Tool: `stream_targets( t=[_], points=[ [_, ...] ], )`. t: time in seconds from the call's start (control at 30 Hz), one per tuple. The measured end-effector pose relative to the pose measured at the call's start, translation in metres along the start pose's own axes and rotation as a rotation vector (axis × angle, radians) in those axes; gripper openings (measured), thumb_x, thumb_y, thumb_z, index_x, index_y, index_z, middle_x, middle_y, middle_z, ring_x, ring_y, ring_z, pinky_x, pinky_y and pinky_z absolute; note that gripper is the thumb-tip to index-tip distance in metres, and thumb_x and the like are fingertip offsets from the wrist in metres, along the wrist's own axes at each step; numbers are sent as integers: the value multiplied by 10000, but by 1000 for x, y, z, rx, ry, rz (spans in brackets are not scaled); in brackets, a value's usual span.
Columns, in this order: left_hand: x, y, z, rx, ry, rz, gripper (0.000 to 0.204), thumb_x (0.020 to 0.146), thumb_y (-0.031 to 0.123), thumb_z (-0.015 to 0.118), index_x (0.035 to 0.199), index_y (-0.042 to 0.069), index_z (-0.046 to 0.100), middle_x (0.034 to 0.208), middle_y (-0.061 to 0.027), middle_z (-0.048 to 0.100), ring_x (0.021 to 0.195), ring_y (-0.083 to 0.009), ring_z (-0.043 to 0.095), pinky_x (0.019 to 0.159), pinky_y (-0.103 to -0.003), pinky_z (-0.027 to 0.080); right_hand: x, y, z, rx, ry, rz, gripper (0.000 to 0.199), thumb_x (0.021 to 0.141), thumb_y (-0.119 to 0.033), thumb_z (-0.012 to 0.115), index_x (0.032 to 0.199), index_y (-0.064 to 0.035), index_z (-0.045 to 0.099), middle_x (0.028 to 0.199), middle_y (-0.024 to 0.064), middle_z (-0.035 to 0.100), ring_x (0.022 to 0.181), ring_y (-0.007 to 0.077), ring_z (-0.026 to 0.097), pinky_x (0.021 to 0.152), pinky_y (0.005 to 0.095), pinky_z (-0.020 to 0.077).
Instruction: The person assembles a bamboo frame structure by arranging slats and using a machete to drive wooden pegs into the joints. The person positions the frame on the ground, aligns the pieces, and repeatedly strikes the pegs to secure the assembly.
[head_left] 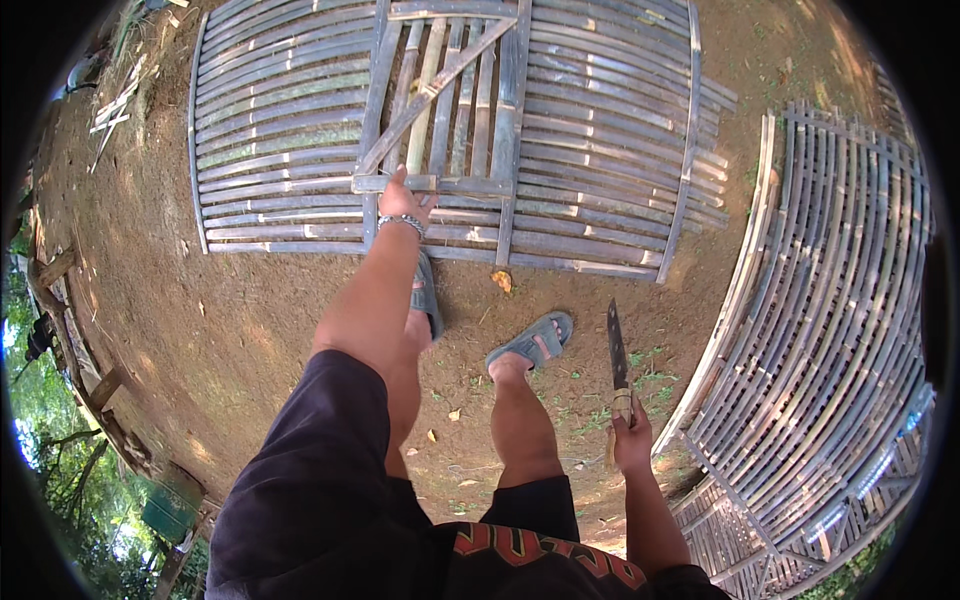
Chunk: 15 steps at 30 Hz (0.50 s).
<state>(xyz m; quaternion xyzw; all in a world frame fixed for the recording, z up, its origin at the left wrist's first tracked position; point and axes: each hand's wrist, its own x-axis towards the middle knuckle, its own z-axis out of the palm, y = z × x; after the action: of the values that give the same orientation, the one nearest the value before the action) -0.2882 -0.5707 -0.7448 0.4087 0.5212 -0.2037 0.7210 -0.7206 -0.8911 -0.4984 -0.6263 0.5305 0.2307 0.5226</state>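
Note:
My left hand, with a metal bracelet on the wrist, reaches down and grips the lower corner of a small bamboo frame with a diagonal brace. That frame lies on top of a large woven bamboo panel flat on the dirt. My right hand hangs by my side, closed on the wooden handle of a long dark-bladed knife that points away from me. My feet in grey sandals stand just before the panel's near edge.
A second large bamboo slat panel lies on the ground to my right, close to the knife. Bare brown dirt with scattered dry leaves surrounds my feet. Bamboo offcuts lie far left; wooden posts and greenery edge the left side.

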Motion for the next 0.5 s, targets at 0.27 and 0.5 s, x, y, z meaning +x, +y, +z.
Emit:
stream_targets(
  t=[0.27,0.5],
  points=[
    [25,-45,-46,1180,92,381,750,892,459,696,1364,-73,459,1326,-271,577,1278,-403,510,1050,-465,401,57,79,18,-133,65,-122,625,962,-88,625,1509,82,375,1085,97,641,882,103,560,796,257,495],
    [39,-103,-51,1412,408,1473,792,794,392,811,1390,23,442,1382,-213,422,1266,-419,398,1051,-596,276,117,43,66,-87,22,-226,633,980,-90,616,1531,69,347,1019,74,639,840,97,555,760,253,491]
  ],
)
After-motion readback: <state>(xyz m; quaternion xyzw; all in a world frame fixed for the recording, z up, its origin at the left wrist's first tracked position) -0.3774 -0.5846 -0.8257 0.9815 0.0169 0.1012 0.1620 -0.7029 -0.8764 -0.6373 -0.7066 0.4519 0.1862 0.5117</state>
